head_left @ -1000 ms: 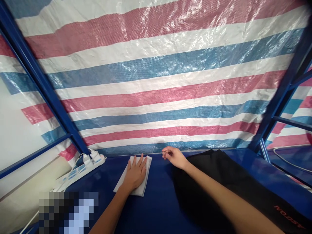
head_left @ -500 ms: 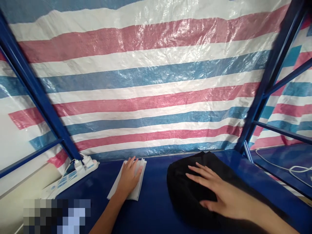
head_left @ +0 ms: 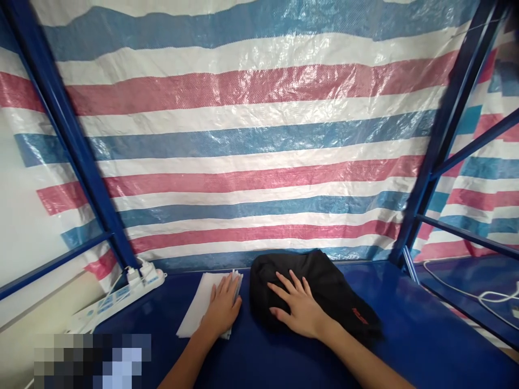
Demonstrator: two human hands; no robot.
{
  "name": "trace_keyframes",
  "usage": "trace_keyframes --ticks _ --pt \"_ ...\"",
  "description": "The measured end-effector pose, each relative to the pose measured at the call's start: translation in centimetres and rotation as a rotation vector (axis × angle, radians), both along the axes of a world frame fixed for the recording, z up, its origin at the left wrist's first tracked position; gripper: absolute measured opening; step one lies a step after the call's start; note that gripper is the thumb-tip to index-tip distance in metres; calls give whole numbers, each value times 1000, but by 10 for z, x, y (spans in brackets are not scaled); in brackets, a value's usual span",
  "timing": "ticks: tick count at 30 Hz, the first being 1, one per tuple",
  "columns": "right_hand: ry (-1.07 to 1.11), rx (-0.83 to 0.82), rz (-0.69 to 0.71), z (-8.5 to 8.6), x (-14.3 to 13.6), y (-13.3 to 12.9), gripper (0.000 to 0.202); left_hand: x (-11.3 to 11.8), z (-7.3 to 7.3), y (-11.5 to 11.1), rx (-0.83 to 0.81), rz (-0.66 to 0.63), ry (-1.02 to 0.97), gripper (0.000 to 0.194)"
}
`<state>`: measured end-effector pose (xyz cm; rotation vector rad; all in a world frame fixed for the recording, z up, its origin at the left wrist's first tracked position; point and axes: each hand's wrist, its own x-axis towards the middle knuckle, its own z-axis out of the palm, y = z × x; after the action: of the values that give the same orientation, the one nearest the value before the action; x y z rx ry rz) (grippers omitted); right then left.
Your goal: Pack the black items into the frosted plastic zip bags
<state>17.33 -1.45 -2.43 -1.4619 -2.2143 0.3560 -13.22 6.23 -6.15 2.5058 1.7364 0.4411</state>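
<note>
A white folded stack, cloth or paper, (head_left: 193, 310) lies on the blue surface left of centre. My left hand (head_left: 222, 305) rests flat on its right part, fingers a little apart and pointing away from me. To the right is a black soft item (head_left: 336, 292), like a bag or folded fabric, with small red lettering near its lower right end. My right hand (head_left: 300, 308) lies on top of it with the fingers spread. A narrow strip of blue surface separates the two items.
A white power strip (head_left: 117, 300) with plugs sits at the left on the blue surface (head_left: 251, 362). Blue metal posts (head_left: 87, 178) stand on both sides. A striped plastic sheet (head_left: 259, 178) hangs behind. A white cable (head_left: 458, 286) lies at the right.
The black item and my right hand on it have moved left, closer to the white stack. My left hand stays on the stack. The camera view has shifted slightly.
</note>
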Motion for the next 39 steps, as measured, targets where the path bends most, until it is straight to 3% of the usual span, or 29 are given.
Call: trace_keyframes --ticks 3,5,9,12,15,20,22,29,32,39 --pt "12 -1 -1 0 -26 30 69 2 8 -2 99 14 -86 70" --pt "38 29 -1 -1 -37 39 70 5 22 -9 201 -63 -149 71" --pt "164 235 -25 1 -38 34 64 17 60 -31 326 -332 -151 65" --pt "192 358 -5 11 -19 20 48 24 74 -42 325 -505 -74 57" --pt "118 311 73 20 15 2 37 28 74 -43 339 -556 -84 43" --pt "63 271 157 11 56 -25 49 32 67 -39 406 -557 -166 26" --pt "102 301 140 5 51 -30 45 34 65 -39 422 -548 -182 25" --pt "197 397 182 -6 -8 -17 35 39 63 -41 448 -539 -164 33" --pt "314 425 164 -7 -9 -15 25 42 67 -45 476 -574 -165 33" --pt "507 538 145 5 2 -36 38 60 72 -70 588 -604 -248 35"
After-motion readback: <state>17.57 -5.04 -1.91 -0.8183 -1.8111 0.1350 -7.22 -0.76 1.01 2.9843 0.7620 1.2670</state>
